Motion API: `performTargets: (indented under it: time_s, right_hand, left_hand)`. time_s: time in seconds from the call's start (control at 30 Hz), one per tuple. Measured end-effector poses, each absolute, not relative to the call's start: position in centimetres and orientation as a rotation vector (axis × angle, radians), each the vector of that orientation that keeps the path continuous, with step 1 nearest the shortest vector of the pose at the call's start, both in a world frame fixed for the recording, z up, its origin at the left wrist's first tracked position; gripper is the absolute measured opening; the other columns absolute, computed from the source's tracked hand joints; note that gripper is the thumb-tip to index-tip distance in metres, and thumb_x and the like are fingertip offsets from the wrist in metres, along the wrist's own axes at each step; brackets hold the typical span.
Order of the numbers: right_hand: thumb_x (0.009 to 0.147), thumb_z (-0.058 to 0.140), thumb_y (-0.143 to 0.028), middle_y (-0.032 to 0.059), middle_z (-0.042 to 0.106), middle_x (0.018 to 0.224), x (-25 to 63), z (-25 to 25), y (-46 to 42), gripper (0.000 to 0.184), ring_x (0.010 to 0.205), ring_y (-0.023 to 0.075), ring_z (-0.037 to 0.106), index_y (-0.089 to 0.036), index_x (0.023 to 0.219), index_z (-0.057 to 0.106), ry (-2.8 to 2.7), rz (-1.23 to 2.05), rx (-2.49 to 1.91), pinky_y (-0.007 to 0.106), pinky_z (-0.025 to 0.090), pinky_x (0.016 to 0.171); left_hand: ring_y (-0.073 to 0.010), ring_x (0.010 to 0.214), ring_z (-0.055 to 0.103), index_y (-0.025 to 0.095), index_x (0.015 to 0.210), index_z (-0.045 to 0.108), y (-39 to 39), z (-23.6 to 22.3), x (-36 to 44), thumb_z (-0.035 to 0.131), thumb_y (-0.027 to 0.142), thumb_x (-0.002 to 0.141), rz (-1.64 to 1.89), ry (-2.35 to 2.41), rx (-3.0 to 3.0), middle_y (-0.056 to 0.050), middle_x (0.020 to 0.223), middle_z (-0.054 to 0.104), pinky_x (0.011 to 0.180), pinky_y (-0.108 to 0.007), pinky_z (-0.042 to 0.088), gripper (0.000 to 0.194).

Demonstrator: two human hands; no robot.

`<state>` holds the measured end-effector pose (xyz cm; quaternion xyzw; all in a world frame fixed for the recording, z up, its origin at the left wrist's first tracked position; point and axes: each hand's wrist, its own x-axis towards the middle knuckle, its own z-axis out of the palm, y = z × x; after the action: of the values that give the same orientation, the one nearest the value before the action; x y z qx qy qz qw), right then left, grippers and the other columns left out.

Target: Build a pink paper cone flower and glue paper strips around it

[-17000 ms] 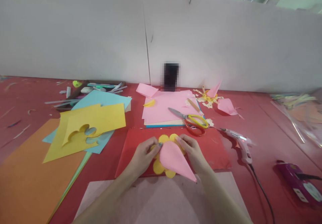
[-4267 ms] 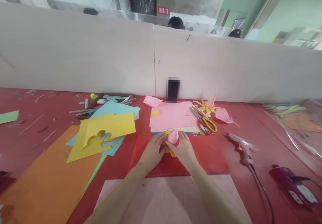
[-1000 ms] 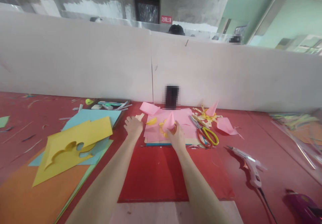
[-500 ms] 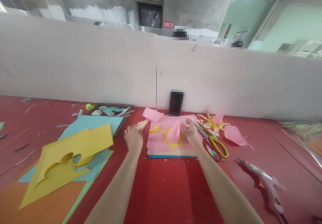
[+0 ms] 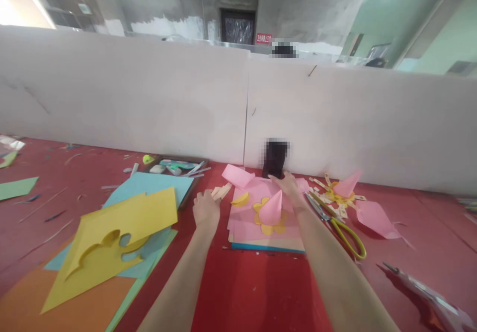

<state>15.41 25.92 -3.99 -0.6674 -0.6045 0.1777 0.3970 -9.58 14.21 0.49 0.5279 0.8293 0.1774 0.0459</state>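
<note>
My left hand (image 5: 206,211) is closed around some flat pale wooden craft sticks (image 5: 222,191), whose ends stick out to the right. Over the back of the paper stack, my right hand (image 5: 287,187) has thumb and fingers apart at the lower edge of a dark, blurred-out upright object (image 5: 276,157); whether it touches that object I cannot tell. Between my hands, a pink paper cone (image 5: 272,210) lies on a yellow paper flower (image 5: 267,229), on top of pink sheets (image 5: 244,227). A loose yellow petal (image 5: 240,199) is nearby.
Scissors (image 5: 348,235) lie right of the stack, near a second cone flower with sticks (image 5: 341,193). A glue gun (image 5: 428,292) is at front right. Cut yellow paper (image 5: 130,217) and a tool tray (image 5: 182,165) are left. A white partition (image 5: 149,98) stands behind.
My right hand has moved from beside the pink cone toward the dark upright object at the back. My left hand still holds the sticks. The whole view has shifted, scene sliding right.
</note>
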Motion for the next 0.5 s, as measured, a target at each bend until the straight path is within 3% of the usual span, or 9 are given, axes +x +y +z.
performTargets:
  time_s: [0.23,0.4,0.5]
  right_hand:
    - [0.071,0.055,-0.056,0.0158,0.061,0.102,15.05,-4.1,26.14,0.051,0.095,0.0273,0.054,-0.012,0.096,0.062,-1.608,0.354,-1.868,0.034,0.038,0.079]
    - [0.072,0.054,-0.055,0.0159,0.06,0.102,15.04,-3.94,26.11,0.051,0.097,0.0267,0.052,-0.011,0.097,0.061,-1.65,0.315,-1.897,0.033,0.037,0.08]
    - [0.075,0.053,-0.054,0.0158,0.06,0.102,15.03,-3.75,25.96,0.049,0.096,0.026,0.052,-0.011,0.097,0.061,-1.66,0.305,-1.904,0.033,0.037,0.079]
  left_hand:
    - [-0.0293,0.101,0.054,0.008,0.102,0.052,13.94,1.29,-9.36,0.047,0.026,0.083,0.309,2.524,1.605,-0.015,0.1,0.06,0.076,-0.035,0.043,0.027]
    - [-0.0272,0.099,0.056,0.012,0.098,0.053,13.88,1.13,-9.36,0.045,0.024,0.083,0.322,2.49,1.634,-0.015,0.107,0.058,0.071,-0.032,0.043,0.021]
    - [-0.0256,0.089,0.06,0.016,0.094,0.052,14.08,1.4,-9.79,0.046,0.025,0.081,0.327,2.469,1.596,-0.012,0.097,0.062,0.062,-0.029,0.041,0.017]
